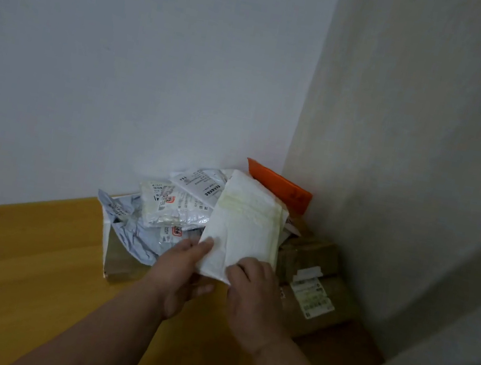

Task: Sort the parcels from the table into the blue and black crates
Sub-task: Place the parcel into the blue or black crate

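The wooden yellow-brown table stands in the corner of two pale walls, and I use the brown cardboard box with a white label as the landmark. This box lies on the table at the right wall. To the left of the box there is a heap of parcels. The biggest of them is a crumpled grey plastic mailer bag, at the far left of the heap. Behind it and nearer to the box lie two white padded envelopes with printed labels, one partly over the other. Behind the box, against the corner, stands a flat orange envelope.

Just left of the box, both hands lift one white soft padded parcel with yellowish stains above the heap. The left hand pinches its lower left edge, the thumb on top and the fingers under it. The right hand grips the lower right corner with curled fingers.

The blue and black crates are not in view, so I cannot tell what is already inside them. As I judge it, the sorting is far from its end: one parcel is only picked up and not yet placed, and at least five others wait on the table.
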A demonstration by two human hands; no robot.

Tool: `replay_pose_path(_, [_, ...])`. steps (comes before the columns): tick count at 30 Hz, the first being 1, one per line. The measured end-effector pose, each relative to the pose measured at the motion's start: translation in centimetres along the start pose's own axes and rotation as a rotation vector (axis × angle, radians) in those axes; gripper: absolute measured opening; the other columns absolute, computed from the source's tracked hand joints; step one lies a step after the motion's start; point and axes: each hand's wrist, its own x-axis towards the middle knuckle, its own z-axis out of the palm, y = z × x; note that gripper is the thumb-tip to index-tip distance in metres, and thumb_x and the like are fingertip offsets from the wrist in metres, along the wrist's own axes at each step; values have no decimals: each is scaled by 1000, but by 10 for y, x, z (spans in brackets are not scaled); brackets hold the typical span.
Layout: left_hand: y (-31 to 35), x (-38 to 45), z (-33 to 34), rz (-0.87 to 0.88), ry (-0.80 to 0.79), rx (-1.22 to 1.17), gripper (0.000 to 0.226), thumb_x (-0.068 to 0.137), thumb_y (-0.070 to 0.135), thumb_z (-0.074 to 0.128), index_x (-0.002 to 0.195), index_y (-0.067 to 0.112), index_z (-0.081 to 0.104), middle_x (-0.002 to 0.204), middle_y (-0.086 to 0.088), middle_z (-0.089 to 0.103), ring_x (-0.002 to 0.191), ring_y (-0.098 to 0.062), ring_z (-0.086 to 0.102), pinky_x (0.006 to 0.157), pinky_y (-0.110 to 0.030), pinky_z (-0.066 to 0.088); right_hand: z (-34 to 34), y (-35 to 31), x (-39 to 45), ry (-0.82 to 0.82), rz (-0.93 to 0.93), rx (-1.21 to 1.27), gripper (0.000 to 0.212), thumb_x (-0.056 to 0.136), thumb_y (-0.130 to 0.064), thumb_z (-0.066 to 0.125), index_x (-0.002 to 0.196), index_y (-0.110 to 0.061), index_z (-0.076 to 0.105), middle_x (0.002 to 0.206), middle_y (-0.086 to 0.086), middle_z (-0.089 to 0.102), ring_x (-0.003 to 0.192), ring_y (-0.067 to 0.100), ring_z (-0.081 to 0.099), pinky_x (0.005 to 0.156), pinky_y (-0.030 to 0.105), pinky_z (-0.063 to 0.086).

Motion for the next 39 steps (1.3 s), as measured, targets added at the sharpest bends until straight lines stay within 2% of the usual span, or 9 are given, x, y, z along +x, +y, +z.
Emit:
replay_pose_path(2, [-8, -2, -11, 31, 64, 53, 23, 98, 17, 56, 120, 16, 59, 107, -12, 70, 90, -28, 67, 67, -35, 55, -2, -10, -6, -72, -83, 44, 18, 77, -25, 49, 94, -26, 56, 97, -3, 52, 87, 21, 51, 73, 37, 50])
replay_pose_path(5, [-20, -9, -34, 51, 98, 13, 28, 98, 2, 50, 123, 12, 56, 111, -15, 66, 97, -36, 65, 78, -45, 56, -4, -19, -12, -160, -82, 138, 27, 81, -40, 57, 102, -23, 60, 102, -3, 54, 94, 19, 51, 83, 34, 45])
replay_pose_path(10, [-31, -24, -68, 77, 116, -43, 32, 97, -1, 48, 120, 18, 59, 112, -10, 67, 101, -34, 63, 77, -43, 56, -4, -25, -11, -31, 742, 525, 46, 88, -52, 56, 119, -18, 58, 117, 2, 56, 110, 20, 53, 95, 41, 46])
replay_pose_path(15, [-31, -40, -85, 80, 76, -101, 31, 96, -3, 48, 115, 17, 62, 109, -12, 69, 98, -34, 63, 85, -47, 53, 6, -28, -7, -289, 1275, 1295, 77, 72, -57, 78, 137, -25, 49, 135, 5, 57, 117, 29, 56, 100, 50, 47])
replay_pose_path(19, [-30, -45, -93, 122, 109, -86, 34, 97, -3, 46, 117, 20, 61, 111, -11, 69, 100, -33, 64, 81, -44, 55, 8, -39, -1, -372, 1233, 1515, 56, 72, -31, 83, 122, -23, 59, 116, 12, 70, 105, 37, 66, 90, 57, 53])
replay_pose_path(25, [-40, -57, -83, 357, 179, 261, 35, 92, 17, 63, 125, 26, 58, 122, -2, 65, 102, -22, 65, 82, -41, 57, 6, -39, 1, -292, 1048, 1295, 35, 81, -15, 78, 112, -21, 62, 104, 9, 73, 96, 30, 69, 89, 53, 55])
replay_pose_path(28, [-43, -54, -69, 376, 189, 452, 100, 60, 70, 73, 145, 35, 37, 152, -1, 36, 133, -26, 43, 105, -52, 44, -5, -41, 3, -281, 963, 1228, 39, 81, -13, 77, 115, -20, 59, 105, 6, 71, 97, 26, 69, 92, 51, 54])
replay_pose_path(32, [-41, -50, -54, 371, 147, 449, 135, 41, 89, 66, 154, 32, 17, 160, 4, 19, 144, -23, 25, 114, -53, 33, -22, -40, 7, -331, 871, 1218, 44, 85, -15, 74, 123, -28, 55, 111, -1, 69, 100, 21, 68, 90, 46, 56])
replay_pose_path(39, [-40, -54, -52, 447, 172, 571, 123, 60, 84, 62, 156, 30, 7, 162, 11, -2, 149, -22, 10, 117, -51, 28, -31, -53, 7, -400, 786, 1335, 53, 83, -13, 76, 126, -33, 52, 118, 0, 68, 107, 23, 66, 90, 48, 57])
